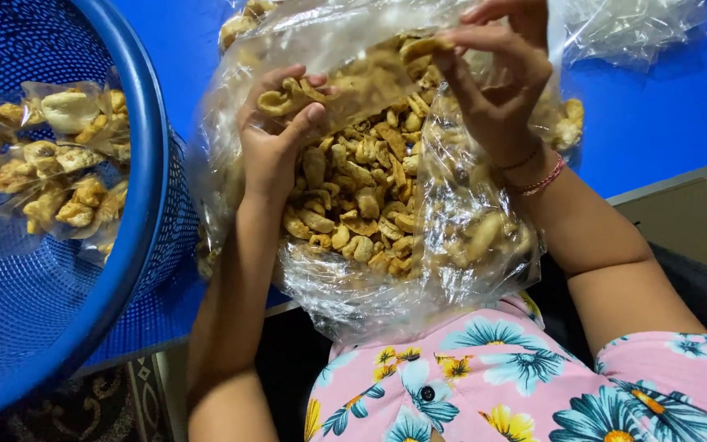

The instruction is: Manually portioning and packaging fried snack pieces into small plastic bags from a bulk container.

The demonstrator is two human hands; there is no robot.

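A large clear plastic bag [460,245] full of golden fried snack pieces [362,205] lies open in front of me, half on the blue table, half over my lap. My left hand [276,131] reaches inside it and is closed on a few snack pieces. My right hand [497,78], with a red bracelet at the wrist, pinches the top of a small clear bag [370,78] that holds some snack pieces, above the big bag's mouth.
A blue mesh plastic basket [137,205] stands at the left with several small filled snack bags [51,155] in it. More crumpled clear bags [628,29] lie at the top right on the blue table [664,106]. Its edge runs at the right.
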